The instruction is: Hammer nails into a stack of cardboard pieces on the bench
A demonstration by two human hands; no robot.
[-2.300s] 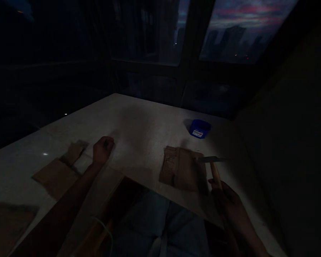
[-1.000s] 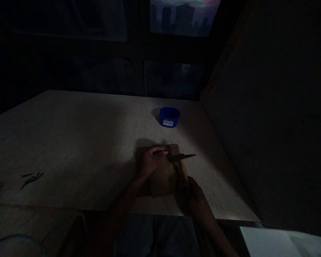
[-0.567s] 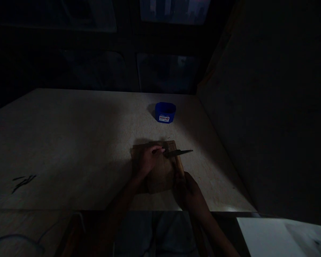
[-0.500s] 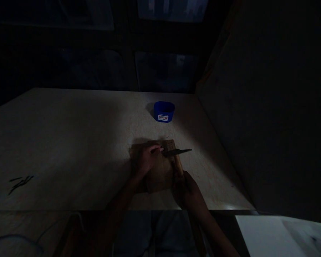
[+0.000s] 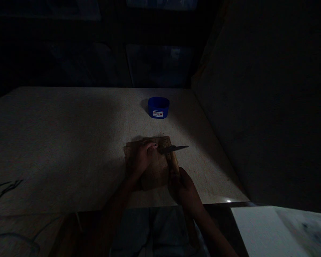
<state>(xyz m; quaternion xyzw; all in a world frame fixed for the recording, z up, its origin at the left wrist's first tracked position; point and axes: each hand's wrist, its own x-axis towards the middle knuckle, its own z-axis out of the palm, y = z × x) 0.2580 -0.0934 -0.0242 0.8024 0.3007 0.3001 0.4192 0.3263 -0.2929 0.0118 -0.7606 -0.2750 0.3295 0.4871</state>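
My right hand (image 5: 179, 184) is wrapped around the wooden handle of a hammer (image 5: 173, 149). Its dark metal head lies sideways, one end tapering to the right and the other close to my left fingertips. My left hand (image 5: 144, 157) is closed in a pinch over a flat brown piece, perhaps cardboard (image 5: 155, 176). Whatever sits between those fingertips is too small and dim to name. The brown piece lies on the tabletop under both hands, with rows of small marks along its right part.
Beyond the hands stands a blue plastic tub (image 5: 158, 109) with a white label. Several thin dark pieces (image 5: 9, 187) lie at the table's left. A grey wall (image 5: 262, 107) rises along the right side of the light tabletop (image 5: 77, 142). A cable (image 5: 13, 235) shows at lower left.
The whole scene has shifted slightly left and up in the picture, as the head view moved. The hands, hammer and brown piece keep nearly the same positions relative to one another.
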